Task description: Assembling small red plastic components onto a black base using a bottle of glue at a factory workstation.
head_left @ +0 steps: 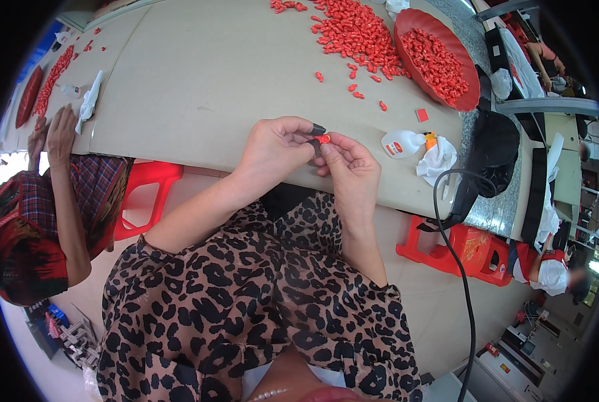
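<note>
Over the near edge of the table, my two hands meet at a small red plastic piece. My left hand pinches it, with black covers on two of its fingertips. From the other side, my right hand has thumb and forefinger closed on the same piece. The fingers hide part of its shape. Right of my hands, a white squeeze bottle with an orange cap lies on its side against a crumpled white cloth.
A pile of similar red pieces spreads across the far table, beside a red scalloped bowl full of them. A black bag and a cable are at right. A co-worker sits at left near red stools.
</note>
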`<state>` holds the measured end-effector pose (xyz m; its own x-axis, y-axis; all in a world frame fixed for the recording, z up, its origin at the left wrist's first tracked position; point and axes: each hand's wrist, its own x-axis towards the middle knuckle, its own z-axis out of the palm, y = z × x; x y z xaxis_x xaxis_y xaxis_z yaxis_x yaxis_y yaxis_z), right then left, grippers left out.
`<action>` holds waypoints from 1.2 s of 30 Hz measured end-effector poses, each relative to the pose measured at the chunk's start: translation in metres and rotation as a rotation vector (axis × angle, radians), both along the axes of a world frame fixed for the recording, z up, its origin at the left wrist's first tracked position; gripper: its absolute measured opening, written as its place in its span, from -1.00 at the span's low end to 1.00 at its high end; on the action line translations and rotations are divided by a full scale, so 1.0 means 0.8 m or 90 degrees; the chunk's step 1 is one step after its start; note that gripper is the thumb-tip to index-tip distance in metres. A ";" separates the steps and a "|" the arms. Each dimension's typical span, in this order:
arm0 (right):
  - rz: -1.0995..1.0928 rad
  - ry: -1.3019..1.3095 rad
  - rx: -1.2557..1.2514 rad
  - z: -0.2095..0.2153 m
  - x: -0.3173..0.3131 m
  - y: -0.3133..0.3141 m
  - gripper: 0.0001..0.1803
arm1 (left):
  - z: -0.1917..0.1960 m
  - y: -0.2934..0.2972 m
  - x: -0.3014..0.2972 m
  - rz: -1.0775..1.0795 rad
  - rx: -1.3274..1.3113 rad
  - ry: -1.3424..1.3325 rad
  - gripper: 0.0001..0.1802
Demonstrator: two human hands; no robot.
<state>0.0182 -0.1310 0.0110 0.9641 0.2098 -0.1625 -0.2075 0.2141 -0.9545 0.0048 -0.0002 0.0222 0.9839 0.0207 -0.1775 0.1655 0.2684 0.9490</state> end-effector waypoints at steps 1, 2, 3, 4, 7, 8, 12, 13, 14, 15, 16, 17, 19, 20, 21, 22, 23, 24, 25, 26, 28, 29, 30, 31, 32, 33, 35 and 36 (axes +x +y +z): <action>0.003 0.006 -0.006 0.000 0.001 0.000 -0.78 | 0.001 0.000 0.000 0.000 0.003 0.008 -0.80; 0.006 0.012 -0.011 0.001 0.001 0.000 -0.79 | 0.000 0.000 0.000 0.000 0.003 0.008 -0.80; 0.007 0.011 -0.011 0.002 0.002 0.000 -0.79 | -0.001 0.001 0.000 -0.002 -0.012 0.005 -0.80; 0.013 0.016 -0.004 0.003 0.002 0.000 -0.79 | -0.001 0.002 0.000 -0.004 -0.027 0.002 -0.80; 0.044 0.032 0.029 0.002 0.007 -0.006 -0.80 | 0.006 0.004 -0.001 -0.028 -0.052 0.013 -0.83; 0.070 0.043 0.055 0.002 0.010 -0.009 -0.80 | 0.003 0.007 -0.002 -0.029 -0.053 0.013 -0.83; 0.134 0.095 0.117 0.005 0.018 -0.020 -0.80 | -0.002 0.016 -0.004 -0.030 -0.167 0.048 -0.83; 0.162 0.112 0.128 0.007 0.019 -0.022 -0.80 | -0.001 0.017 -0.004 -0.019 -0.244 0.089 -0.82; 0.191 0.128 0.140 0.009 0.019 -0.024 -0.80 | -0.002 0.019 -0.005 -0.020 -0.244 0.089 -0.82; 0.192 0.128 0.140 0.010 0.020 -0.023 -0.80 | -0.006 0.020 -0.005 -0.056 -0.280 0.110 -0.80; 0.216 0.137 0.138 0.013 0.021 -0.023 -0.80 | -0.009 0.022 -0.006 -0.092 -0.317 0.131 -0.78; 0.240 0.146 0.135 0.014 0.021 -0.022 -0.79 | -0.010 0.023 -0.007 -0.091 -0.316 0.130 -0.78; 0.252 0.139 0.116 0.016 0.023 -0.022 -0.79 | -0.011 0.024 -0.010 -0.106 -0.373 0.133 -0.80; 0.264 0.133 0.097 0.017 0.024 -0.022 -0.79 | -0.012 0.026 -0.010 -0.105 -0.373 0.132 -0.80; 0.265 0.133 0.095 0.018 0.024 -0.021 -0.79 | -0.014 0.026 -0.011 -0.105 -0.385 0.136 -0.79; 0.265 0.119 0.077 0.018 0.025 -0.021 -0.80 | -0.015 0.027 -0.011 -0.105 -0.397 0.139 -0.77; 0.265 0.105 0.059 0.019 0.025 -0.020 -0.79 | -0.015 0.027 -0.012 -0.104 -0.399 0.138 -0.77; 0.266 0.105 0.057 0.021 0.025 -0.018 -0.79 | -0.016 0.027 -0.011 -0.105 -0.414 0.136 -0.77; 0.255 0.092 0.047 0.022 0.025 -0.016 -0.80 | -0.016 0.027 -0.011 -0.105 -0.429 0.133 -0.76; 0.245 0.079 0.036 0.023 0.025 -0.014 -0.80 | -0.016 0.027 -0.011 -0.105 -0.430 0.131 -0.76; 0.246 0.053 0.016 0.024 0.027 -0.013 -0.79 | -0.016 0.027 -0.010 -0.102 -0.461 0.125 -0.74; 0.247 0.028 -0.002 0.024 0.028 -0.012 -0.79 | -0.016 0.028 -0.009 -0.102 -0.463 0.123 -0.74; 0.249 0.027 -0.003 0.025 0.028 -0.011 -0.79 | -0.017 0.028 -0.009 -0.110 -0.481 0.115 -0.73; 0.239 -0.013 -0.036 0.026 0.028 -0.009 -0.79 | -0.018 0.029 -0.009 -0.117 -0.500 0.108 -0.72; 0.229 -0.054 -0.070 0.027 0.029 -0.008 -0.78 | -0.017 0.029 -0.008 -0.116 -0.501 0.107 -0.72; 0.230 -0.054 -0.071 0.028 0.029 -0.007 -0.78 | -0.015 0.029 -0.008 -0.112 -0.505 0.107 -0.71; 0.218 -0.086 -0.122 0.031 0.030 -0.005 -0.78 | -0.015 0.029 -0.007 -0.107 -0.511 0.107 -0.70; 0.218 -0.087 -0.123 0.033 0.030 -0.004 -0.78 | -0.016 0.030 -0.007 -0.111 -0.515 0.103 -0.70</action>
<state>0.0421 -0.1342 0.0375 0.8594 0.5002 -0.1062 -0.1049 -0.0309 -0.9940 -0.0006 0.0238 0.0093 0.9221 -0.3241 -0.2113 0.3857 0.8132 0.4358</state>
